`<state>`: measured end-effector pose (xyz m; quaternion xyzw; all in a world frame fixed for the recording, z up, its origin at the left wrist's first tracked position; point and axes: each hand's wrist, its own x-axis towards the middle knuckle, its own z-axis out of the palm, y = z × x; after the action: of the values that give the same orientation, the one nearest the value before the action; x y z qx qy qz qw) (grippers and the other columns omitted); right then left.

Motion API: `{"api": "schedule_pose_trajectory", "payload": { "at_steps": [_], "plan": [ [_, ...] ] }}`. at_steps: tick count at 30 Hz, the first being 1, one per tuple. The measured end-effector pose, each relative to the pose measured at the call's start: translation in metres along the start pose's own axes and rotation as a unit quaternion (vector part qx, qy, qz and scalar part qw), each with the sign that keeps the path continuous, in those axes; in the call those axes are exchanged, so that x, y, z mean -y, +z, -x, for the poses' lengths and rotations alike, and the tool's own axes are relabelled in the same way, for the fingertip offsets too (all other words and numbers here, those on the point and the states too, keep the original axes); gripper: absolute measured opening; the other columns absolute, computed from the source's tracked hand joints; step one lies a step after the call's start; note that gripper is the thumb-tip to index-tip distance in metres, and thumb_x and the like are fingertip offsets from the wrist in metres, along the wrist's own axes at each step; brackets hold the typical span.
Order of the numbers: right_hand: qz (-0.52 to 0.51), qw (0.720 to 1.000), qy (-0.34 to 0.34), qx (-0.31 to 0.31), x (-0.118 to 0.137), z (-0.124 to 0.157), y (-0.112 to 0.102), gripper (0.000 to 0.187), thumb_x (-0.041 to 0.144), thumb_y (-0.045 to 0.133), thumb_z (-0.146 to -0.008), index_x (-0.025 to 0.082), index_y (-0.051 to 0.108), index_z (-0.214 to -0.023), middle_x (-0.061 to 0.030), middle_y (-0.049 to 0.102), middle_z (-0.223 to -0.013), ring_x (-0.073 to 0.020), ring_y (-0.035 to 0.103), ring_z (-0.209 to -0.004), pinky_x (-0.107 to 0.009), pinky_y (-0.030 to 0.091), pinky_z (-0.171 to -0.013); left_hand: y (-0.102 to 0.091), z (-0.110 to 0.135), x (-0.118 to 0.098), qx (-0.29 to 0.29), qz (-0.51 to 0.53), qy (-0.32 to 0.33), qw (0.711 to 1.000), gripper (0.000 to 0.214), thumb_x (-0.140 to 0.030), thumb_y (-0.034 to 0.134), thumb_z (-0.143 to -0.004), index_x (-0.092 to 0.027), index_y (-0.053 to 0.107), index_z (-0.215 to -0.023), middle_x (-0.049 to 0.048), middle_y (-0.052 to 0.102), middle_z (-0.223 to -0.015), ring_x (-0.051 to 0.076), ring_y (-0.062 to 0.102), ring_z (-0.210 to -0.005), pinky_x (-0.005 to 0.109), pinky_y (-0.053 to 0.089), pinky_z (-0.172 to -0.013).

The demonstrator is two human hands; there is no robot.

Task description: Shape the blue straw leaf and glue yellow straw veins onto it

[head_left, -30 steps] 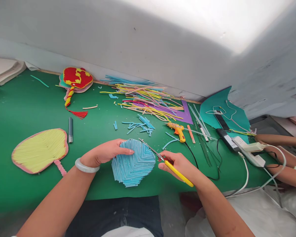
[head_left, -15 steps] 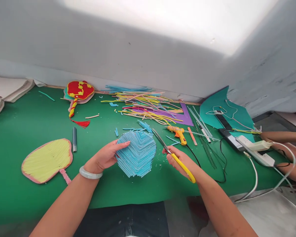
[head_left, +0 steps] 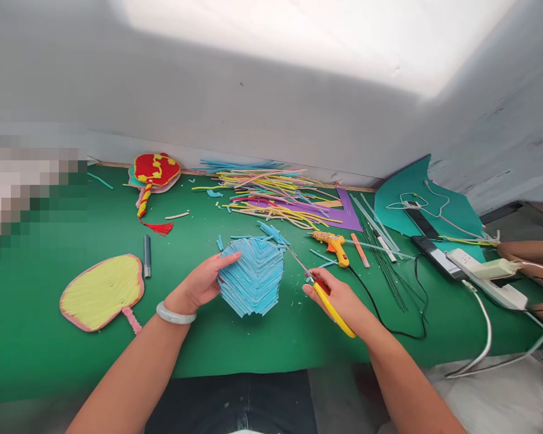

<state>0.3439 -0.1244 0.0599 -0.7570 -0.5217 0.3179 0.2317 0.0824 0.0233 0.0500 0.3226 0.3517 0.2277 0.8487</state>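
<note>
My left hand (head_left: 202,282) grips the left edge of a blue leaf-shaped piece (head_left: 252,277) made of glued strips and holds it tilted up off the green table (head_left: 49,337). Thumb and fingers pinch its rim. My right hand (head_left: 339,296) is closed round the yellow handles of a pair of scissors (head_left: 314,283). The blades point up and left and meet the upper right edge of the blue piece. Short blue offcuts (head_left: 271,232) lie just behind it.
A yellow leaf-shaped fan (head_left: 102,292) lies at the left beside a grey pen (head_left: 147,255). A red and yellow fan (head_left: 156,170) and a heap of coloured strips (head_left: 271,196) sit by the wall. A yellow glue gun (head_left: 332,244), power strip (head_left: 484,274) and another person's arm (head_left: 529,250) are at the right.
My left hand has lifted and turned the blue piece from flat to tilted upright. The scissors have swung off its top face to its upper right edge.
</note>
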Motion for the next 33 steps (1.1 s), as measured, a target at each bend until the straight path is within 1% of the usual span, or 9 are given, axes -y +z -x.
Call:
{"api": "schedule_pose_trajectory", "payload": {
  "at_steps": [3, 6, 9, 14, 18, 22, 26, 30, 33],
  "plan": [
    [0.056, 0.996, 0.04, -0.05, -0.008, 0.003, 0.005, 0.048, 0.065, 0.055, -0.082, 0.027, 0.052, -0.111, -0.0007, 0.061, -0.086, -0.0187, 0.057, -0.071, -0.029, 0.042, -0.061, -0.001, -0.002, -0.001, -0.027, 0.017, -0.002, 0.999, 0.034, -0.033, 0.069, -0.083, -0.014, 0.07, -0.111, 0.0109, 0.076, -0.106, 0.028, 0.072, -0.098, 0.037, 0.058, -0.087],
    [0.091, 0.991, 0.058, -0.075, -0.017, 0.009, 0.01, 0.046, 0.064, 0.053, -0.083, 0.026, 0.053, -0.111, -0.0005, 0.06, -0.083, -0.0199, 0.058, -0.07, -0.029, 0.041, -0.059, 0.0, -0.002, -0.003, -0.038, 0.041, -0.008, 0.998, 0.037, -0.038, 0.065, -0.086, -0.014, 0.069, -0.115, 0.0101, 0.076, -0.108, 0.028, 0.07, -0.102, 0.037, 0.056, -0.091],
    [0.121, 0.987, 0.041, -0.094, -0.028, 0.013, 0.017, 0.046, 0.06, 0.054, -0.082, 0.026, 0.056, -0.112, -0.0002, 0.057, -0.08, -0.0205, 0.058, -0.072, -0.029, 0.04, -0.059, 0.003, -0.001, -0.004, -0.042, 0.055, -0.014, 0.997, 0.041, -0.04, 0.062, -0.088, -0.014, 0.068, -0.119, 0.0103, 0.075, -0.109, 0.028, 0.07, -0.104, 0.037, 0.056, -0.093],
    [0.168, 0.977, 0.017, -0.129, -0.045, 0.014, 0.027, 0.048, 0.052, 0.058, -0.081, 0.025, 0.058, -0.121, -0.003, 0.058, -0.086, -0.0226, 0.058, -0.083, -0.033, 0.044, -0.072, 0.003, 0.011, 0.009, -0.063, 0.057, -0.043, 0.995, 0.036, -0.037, 0.063, -0.087, -0.013, 0.07, -0.112, 0.011, 0.076, -0.106, 0.028, 0.071, -0.101, 0.037, 0.056, -0.091],
    [0.18, 0.977, 0.011, -0.112, -0.049, 0.012, 0.028, 0.051, 0.039, 0.056, -0.082, 0.024, 0.056, -0.13, -0.0049, 0.058, -0.09, -0.0221, 0.058, -0.084, -0.033, 0.046, -0.075, -0.002, 0.023, 0.03, -0.071, 0.025, -0.053, 0.996, 0.032, -0.036, 0.067, -0.086, -0.014, 0.071, -0.108, 0.011, 0.076, -0.105, 0.026, 0.072, -0.097, 0.036, 0.056, -0.09],
    [0.213, 0.972, 0.018, -0.096, -0.048, 0.011, 0.026, 0.051, 0.038, 0.054, -0.084, 0.027, 0.055, -0.134, -0.0061, 0.059, -0.097, -0.0222, 0.059, -0.085, -0.033, 0.047, -0.076, -0.006, 0.029, 0.044, -0.076, -0.013, -0.049, 0.996, 0.038, -0.043, 0.07, -0.083, -0.015, 0.071, -0.109, 0.0106, 0.075, -0.109, 0.025, 0.071, -0.098, 0.035, 0.056, -0.09],
    [0.241, 0.966, 0.028, -0.092, -0.047, 0.012, 0.026, 0.051, 0.039, 0.055, -0.086, 0.031, 0.054, -0.136, -0.0071, 0.057, -0.1, -0.0239, 0.06, -0.095, -0.035, 0.046, -0.082, -0.007, 0.028, 0.047, -0.067, -0.007, -0.041, 0.997, 0.04, -0.046, 0.07, -0.082, -0.016, 0.071, -0.11, 0.0099, 0.074, -0.111, 0.025, 0.07, -0.103, 0.035, 0.055, -0.092],
    [0.249, 0.963, 0.03, -0.098, -0.046, 0.015, 0.029, 0.05, 0.039, 0.053, -0.089, 0.03, 0.053, -0.138, -0.0089, 0.055, -0.103, -0.0252, 0.058, -0.098, -0.036, 0.046, -0.083, -0.006, 0.03, 0.045, -0.053, 0.0, -0.038, 0.998, 0.039, -0.046, 0.069, -0.083, -0.015, 0.071, -0.108, 0.0096, 0.074, -0.11, 0.025, 0.068, -0.103, 0.035, 0.053, -0.092],
    [0.25, 0.962, 0.033, -0.105, -0.044, 0.017, 0.03, 0.051, 0.04, 0.053, -0.09, 0.029, 0.052, -0.139, -0.0098, 0.053, -0.105, -0.0261, 0.057, -0.1, -0.036, 0.046, -0.085, -0.003, 0.036, 0.042, -0.045, -0.042, -0.015, 0.998, 0.041, -0.044, 0.071, -0.082, -0.015, 0.069, -0.111, 0.0096, 0.073, -0.111, 0.024, 0.068, -0.101, 0.033, 0.053, -0.087]
  ]
}}
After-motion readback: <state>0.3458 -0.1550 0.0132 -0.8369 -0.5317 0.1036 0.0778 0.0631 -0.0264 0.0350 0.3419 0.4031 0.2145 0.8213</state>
